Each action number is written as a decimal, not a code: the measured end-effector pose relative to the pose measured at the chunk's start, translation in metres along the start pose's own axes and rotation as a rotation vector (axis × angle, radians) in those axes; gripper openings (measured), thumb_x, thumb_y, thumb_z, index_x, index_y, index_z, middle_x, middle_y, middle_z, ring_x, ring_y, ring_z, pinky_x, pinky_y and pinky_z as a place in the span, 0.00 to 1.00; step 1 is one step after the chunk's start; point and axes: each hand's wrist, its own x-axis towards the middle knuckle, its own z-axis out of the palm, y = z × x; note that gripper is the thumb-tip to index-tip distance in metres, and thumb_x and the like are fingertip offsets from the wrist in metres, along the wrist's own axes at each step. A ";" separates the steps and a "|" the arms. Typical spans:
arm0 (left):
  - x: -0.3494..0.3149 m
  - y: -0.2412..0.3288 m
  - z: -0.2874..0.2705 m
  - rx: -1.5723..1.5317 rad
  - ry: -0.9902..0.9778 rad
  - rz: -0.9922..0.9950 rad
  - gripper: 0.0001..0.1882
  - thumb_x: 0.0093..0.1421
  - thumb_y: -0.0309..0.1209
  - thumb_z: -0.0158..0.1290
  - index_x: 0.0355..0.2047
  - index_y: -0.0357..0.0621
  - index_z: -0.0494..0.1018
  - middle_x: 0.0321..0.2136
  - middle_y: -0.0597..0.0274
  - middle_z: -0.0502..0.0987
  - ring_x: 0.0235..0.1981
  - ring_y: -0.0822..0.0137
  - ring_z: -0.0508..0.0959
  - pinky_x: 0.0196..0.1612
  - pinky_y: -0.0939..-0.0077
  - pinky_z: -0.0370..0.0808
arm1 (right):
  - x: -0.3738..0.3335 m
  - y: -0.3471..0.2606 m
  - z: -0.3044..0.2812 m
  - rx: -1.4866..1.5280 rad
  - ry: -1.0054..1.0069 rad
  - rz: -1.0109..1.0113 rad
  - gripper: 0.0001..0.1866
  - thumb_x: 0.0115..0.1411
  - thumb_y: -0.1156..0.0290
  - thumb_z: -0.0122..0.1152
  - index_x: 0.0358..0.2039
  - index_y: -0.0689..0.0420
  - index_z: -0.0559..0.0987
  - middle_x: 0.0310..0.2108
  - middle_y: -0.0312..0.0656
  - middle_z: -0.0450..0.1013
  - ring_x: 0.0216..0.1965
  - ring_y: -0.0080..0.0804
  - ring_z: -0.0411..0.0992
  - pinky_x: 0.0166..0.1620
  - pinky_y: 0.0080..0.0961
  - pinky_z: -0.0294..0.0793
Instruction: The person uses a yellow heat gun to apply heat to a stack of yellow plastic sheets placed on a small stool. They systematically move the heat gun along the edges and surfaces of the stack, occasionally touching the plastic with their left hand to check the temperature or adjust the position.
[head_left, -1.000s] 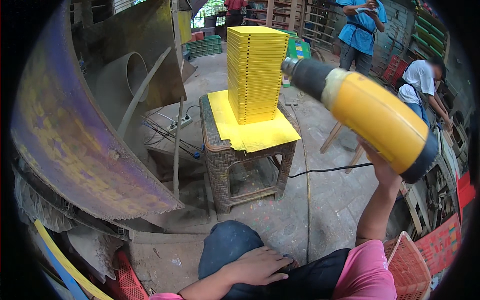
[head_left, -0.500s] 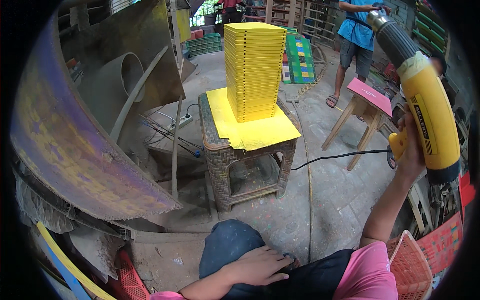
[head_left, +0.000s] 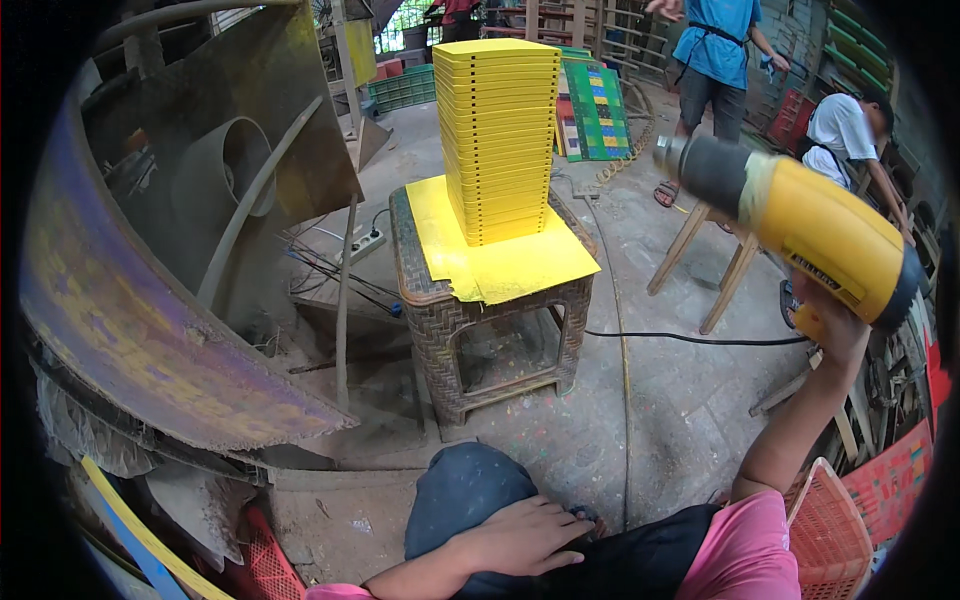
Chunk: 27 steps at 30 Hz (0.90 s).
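Note:
Raised at the right, my right hand (head_left: 830,305) is wrapped round the handle of a yellow and black heat gun (head_left: 815,215). Its metal nozzle points left, toward a tall stack of yellow square panels (head_left: 500,145), and stays well apart from it. The stack stands upright on a yellow sheet (head_left: 530,270), which lies on a brown woven-pattern stool (head_left: 425,330). My left hand (head_left: 525,535) lies flat on my leg, fingers outstretched and nothing in it.
A large curved, paint-stained panel (head_left: 180,330) rises at the left. A black cord (head_left: 700,340) crosses the floor to the right. Behind the heat gun stand a wooden stool (head_left: 725,285) and a person in blue (head_left: 715,55); another person in white (head_left: 835,135) bends nearby. A red basket (head_left: 830,530) sits at lower right.
My right hand has tilted the heat gun so its nozzle swings down and left. My left hand stays on my leg. The person in blue has spread their arms apart.

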 end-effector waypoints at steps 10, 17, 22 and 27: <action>-0.001 -0.006 0.006 -0.006 0.040 0.035 0.29 0.67 0.47 0.44 0.58 0.36 0.65 0.43 0.50 0.76 0.48 0.54 0.74 0.55 0.67 0.66 | 0.004 0.054 -0.034 0.248 -0.233 0.119 0.28 0.36 0.86 0.74 0.42 0.62 0.78 0.34 0.40 0.78 0.30 0.29 0.76 0.33 0.26 0.76; 0.000 -0.007 0.006 0.004 0.039 0.026 0.29 0.67 0.47 0.43 0.58 0.35 0.64 0.43 0.50 0.76 0.47 0.54 0.75 0.54 0.67 0.66 | 0.023 0.025 0.019 0.118 -0.037 0.251 0.15 0.46 0.78 0.69 0.37 0.63 0.80 0.30 0.42 0.78 0.24 0.25 0.72 0.27 0.21 0.69; -0.001 -0.006 0.002 -0.013 0.044 0.036 0.29 0.68 0.47 0.43 0.58 0.34 0.64 0.44 0.49 0.76 0.47 0.54 0.75 0.54 0.67 0.66 | 0.026 0.049 0.008 0.217 -0.178 0.248 0.20 0.39 0.81 0.70 0.38 0.61 0.79 0.30 0.41 0.78 0.25 0.28 0.73 0.28 0.24 0.71; 0.000 -0.006 0.000 -0.014 0.031 0.034 0.29 0.67 0.46 0.43 0.58 0.34 0.64 0.44 0.49 0.76 0.48 0.55 0.74 0.54 0.67 0.66 | 0.019 0.080 -0.011 0.266 -0.260 0.229 0.26 0.30 0.83 0.70 0.37 0.61 0.79 0.29 0.40 0.77 0.27 0.32 0.75 0.31 0.28 0.74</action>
